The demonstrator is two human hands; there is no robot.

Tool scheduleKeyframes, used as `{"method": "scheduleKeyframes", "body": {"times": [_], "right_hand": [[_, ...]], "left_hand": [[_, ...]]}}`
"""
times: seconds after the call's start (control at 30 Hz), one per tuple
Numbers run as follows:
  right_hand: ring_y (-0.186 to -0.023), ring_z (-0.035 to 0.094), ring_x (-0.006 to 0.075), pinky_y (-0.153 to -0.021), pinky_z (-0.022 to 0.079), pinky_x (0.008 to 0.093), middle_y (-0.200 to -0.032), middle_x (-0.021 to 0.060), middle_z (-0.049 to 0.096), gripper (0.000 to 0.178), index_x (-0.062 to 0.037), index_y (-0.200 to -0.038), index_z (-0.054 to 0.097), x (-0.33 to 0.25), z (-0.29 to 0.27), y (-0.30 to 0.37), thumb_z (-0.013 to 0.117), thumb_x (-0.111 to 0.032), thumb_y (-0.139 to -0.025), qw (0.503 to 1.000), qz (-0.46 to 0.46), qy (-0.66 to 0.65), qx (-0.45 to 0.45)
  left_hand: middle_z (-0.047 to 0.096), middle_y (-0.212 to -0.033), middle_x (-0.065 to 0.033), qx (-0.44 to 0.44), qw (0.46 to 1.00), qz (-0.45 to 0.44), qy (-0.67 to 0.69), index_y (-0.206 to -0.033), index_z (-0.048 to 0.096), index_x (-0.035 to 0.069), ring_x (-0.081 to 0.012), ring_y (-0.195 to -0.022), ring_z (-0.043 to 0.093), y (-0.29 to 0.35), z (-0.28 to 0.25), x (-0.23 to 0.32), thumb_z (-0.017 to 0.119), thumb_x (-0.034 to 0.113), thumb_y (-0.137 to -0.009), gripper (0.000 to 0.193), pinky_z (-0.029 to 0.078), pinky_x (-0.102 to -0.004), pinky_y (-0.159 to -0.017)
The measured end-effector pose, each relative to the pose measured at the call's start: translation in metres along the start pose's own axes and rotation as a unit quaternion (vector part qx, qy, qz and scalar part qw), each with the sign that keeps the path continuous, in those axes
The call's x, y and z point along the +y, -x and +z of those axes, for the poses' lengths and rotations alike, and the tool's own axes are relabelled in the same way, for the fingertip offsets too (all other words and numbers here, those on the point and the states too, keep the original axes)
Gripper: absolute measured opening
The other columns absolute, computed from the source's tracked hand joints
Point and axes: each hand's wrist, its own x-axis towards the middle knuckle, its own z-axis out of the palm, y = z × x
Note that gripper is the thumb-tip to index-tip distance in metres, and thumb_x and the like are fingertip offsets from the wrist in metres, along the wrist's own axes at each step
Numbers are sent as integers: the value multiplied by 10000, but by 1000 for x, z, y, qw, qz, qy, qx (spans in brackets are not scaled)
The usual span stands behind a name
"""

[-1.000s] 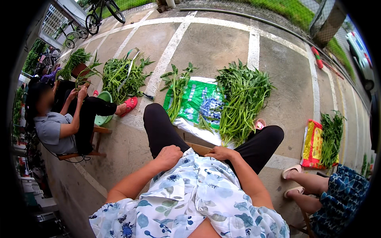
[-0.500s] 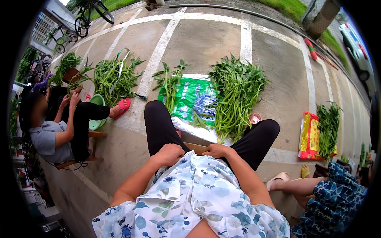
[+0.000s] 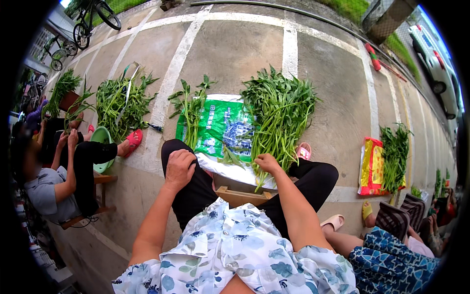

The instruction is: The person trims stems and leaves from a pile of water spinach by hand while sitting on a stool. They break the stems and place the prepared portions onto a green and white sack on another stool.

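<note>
My left hand (image 3: 180,166) lies on my left knee, its fingers loosely bent over the dark trouser cloth and holding nothing. My right hand (image 3: 267,163) reaches to the lower stem ends of a large pile of long-stemmed leafy greens (image 3: 281,110), fingers curled closed; whether a stem is between them is hidden. The pile lies on the right part of a flattened green and white printed sack (image 3: 209,125) on the ground before me. A smaller bunch of the same greens (image 3: 194,115) rests on the sack's left side. One loose leaf piece (image 3: 232,158) lies near the sack's front edge.
A wooden stool edge (image 3: 240,195) shows between my legs. At left, a seated person (image 3: 51,181) handles greens beside a green basin (image 3: 102,147) and a tied heap of greens (image 3: 125,100). At right, greens (image 3: 394,159) lie by a red-yellow bag (image 3: 372,166), near another person's patterned skirt (image 3: 391,259).
Both hands have left my lap: the left moved forward onto my left knee, the right forward to the stem ends of the large pile. The whole view has shifted slightly.
</note>
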Motion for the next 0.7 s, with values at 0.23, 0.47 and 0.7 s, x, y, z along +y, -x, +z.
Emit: {"method": "scheduleKeyframes", "body": {"times": [0.23, 0.47, 0.7], "right_hand": [[-775, 583, 337, -702, 451, 387, -787, 184, 605, 260, -34, -763, 620, 41, -3, -54, 549, -274, -690, 984, 166, -60, 39], [-517, 523, 202, -511, 441, 333, -629, 97, 557, 221, 1, -815, 568, 67, 15, -123, 546, -203, -732, 954, 165, -209, 134], [-731, 594, 167, -542, 486, 270, -1157, 120, 513, 444, -54, -1218, 456, 77, -34, -222, 524, -184, -799, 923, 156, -236, 262]], "left_hand": [[607, -790, -51, 39, 998, -30, 34, -763, 597, 74, -235, -815, 565, -14, 7, 0, 622, 78, -653, 113, 383, -366, -801], [603, -748, -42, 23, 999, -29, 38, -728, 604, 86, -215, -762, 575, -20, 10, -5, 632, 53, -621, 115, 408, -360, -764], [599, -730, -24, -15, 998, -38, 46, -720, 604, 93, -206, -745, 573, -33, 16, -7, 627, 53, -598, 131, 406, -358, -746]]}}
